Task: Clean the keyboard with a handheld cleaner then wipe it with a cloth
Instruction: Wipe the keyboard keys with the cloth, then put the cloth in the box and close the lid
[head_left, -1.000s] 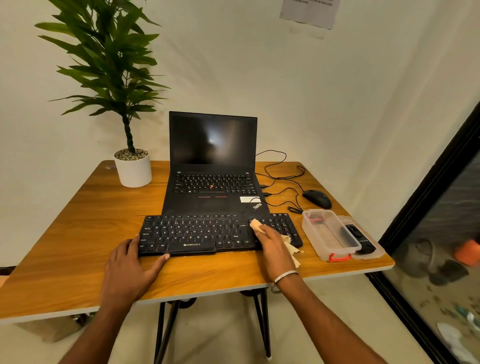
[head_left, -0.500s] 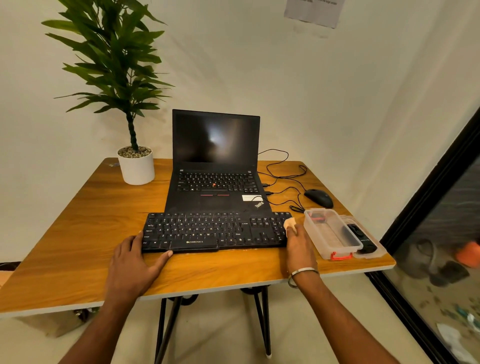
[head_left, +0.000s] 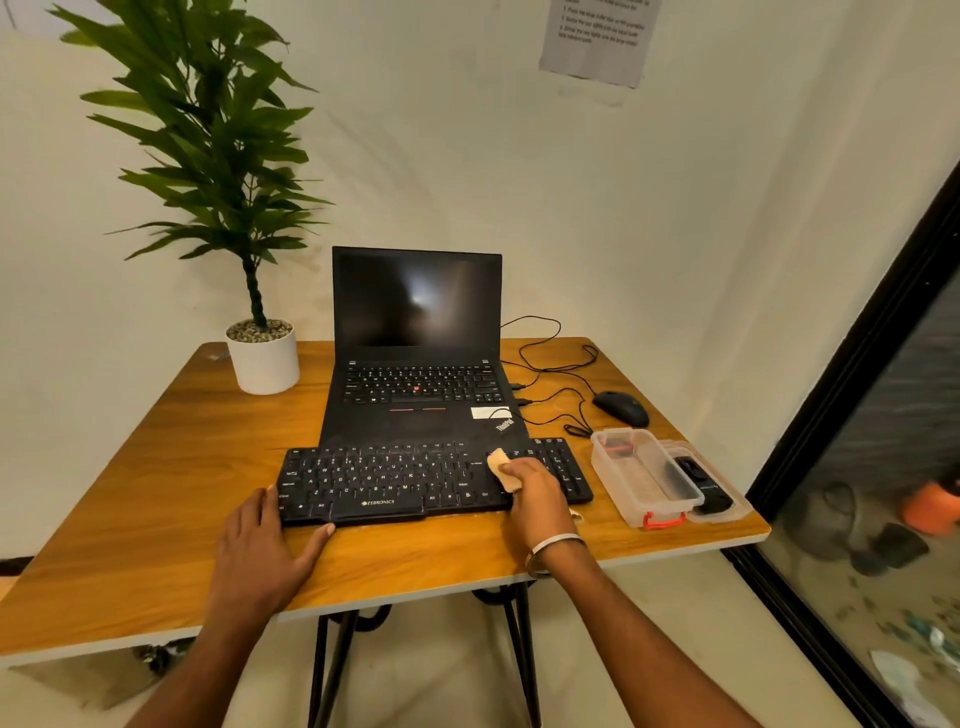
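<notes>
Keyboard (head_left: 395, 480) cleaning at a wooden table (head_left: 156, 467): left of the black keyboard, a potted plant (head_left: 262, 353) stands at the far corner. The left hand (head_left: 260, 551) rests fingers spread against the keyboard's near-left edge. Behind the keyboard sits an open laptop (head_left: 415, 364). The right hand (head_left: 535, 499) presses a beige cloth (head_left: 501, 465), gripped in curled fingers, onto the keyboard's right half. Right of the keyboard lies a clear plastic box (head_left: 644, 478).

wall notice (head_left: 597, 39) text unreadable, top cut off; cloth (head_left: 503, 467) mostly hidden under right hand (head_left: 535, 501).
</notes>
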